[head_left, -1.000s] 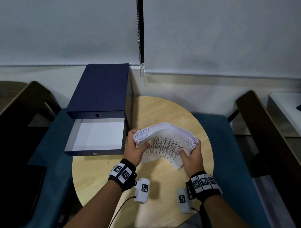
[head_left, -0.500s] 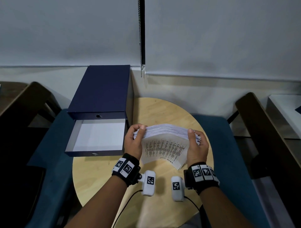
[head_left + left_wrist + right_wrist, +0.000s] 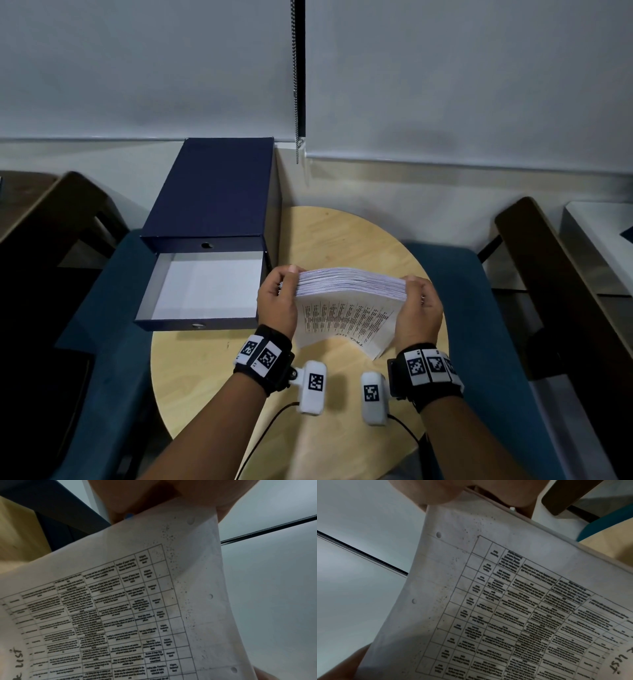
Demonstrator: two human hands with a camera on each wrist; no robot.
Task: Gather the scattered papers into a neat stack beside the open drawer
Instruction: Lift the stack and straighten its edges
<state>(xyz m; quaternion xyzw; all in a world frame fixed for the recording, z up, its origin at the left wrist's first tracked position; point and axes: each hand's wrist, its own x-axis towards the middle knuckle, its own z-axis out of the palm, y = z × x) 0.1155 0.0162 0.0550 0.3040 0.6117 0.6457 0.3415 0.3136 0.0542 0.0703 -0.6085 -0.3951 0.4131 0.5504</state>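
Both hands are on the paper here: the left hand is clamped on the left end of the stack of papers, thumb and fingers curled round the edge, and the right hand grips the right end the same way, fingers wrapped over the top edge. The stack is up on its long edge, held between the two palms above the round wooden desk, sheets fanned a little along the top. The near face shows a printed table in a grid; from the left wrist that sheet fills the view, with punched holes down one margin and handwriting at the bottom corner, and the right wrist catches the same printed face from the other side, with the hand's fingers pressed on its upper edge. Whether the lower edge touches the desk I can't tell; the bottom sheet bows out toward the person.

Moving outward, at about ten o'clock from the stack sits the open drawer, white inside, pulled out of the dark blue box, just beside the left hand. On each wrist there's a black band with square markers, left and right, each carrying a white camera pod. Under the desk lies something teal, dark wooden furniture stands at three and nine o'clock, and at twelve a blind's bead chain hangs down
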